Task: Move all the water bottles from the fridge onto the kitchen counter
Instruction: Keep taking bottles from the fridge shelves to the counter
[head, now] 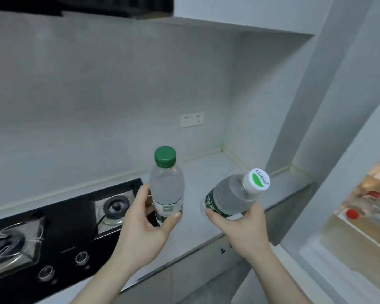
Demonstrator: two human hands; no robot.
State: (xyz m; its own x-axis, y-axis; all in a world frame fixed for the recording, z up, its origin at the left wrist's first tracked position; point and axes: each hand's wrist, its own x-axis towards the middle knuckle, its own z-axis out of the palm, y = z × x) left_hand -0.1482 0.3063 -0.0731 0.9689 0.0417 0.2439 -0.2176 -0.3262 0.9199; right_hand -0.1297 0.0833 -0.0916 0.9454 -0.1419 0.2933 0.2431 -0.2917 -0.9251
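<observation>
Both of my forearms reach up from the bottom edge toward the counter, bare to the wrists. My left hand is raised over the counter's left part, palm turned inward, thumb on the near side and fingers wrapped round the back of the green-capped bottle, held upright. My right hand is over the counter's front edge, just right of the left hand, gripping the lower body of the white-capped bottle from beneath, tilted up and to the right.
</observation>
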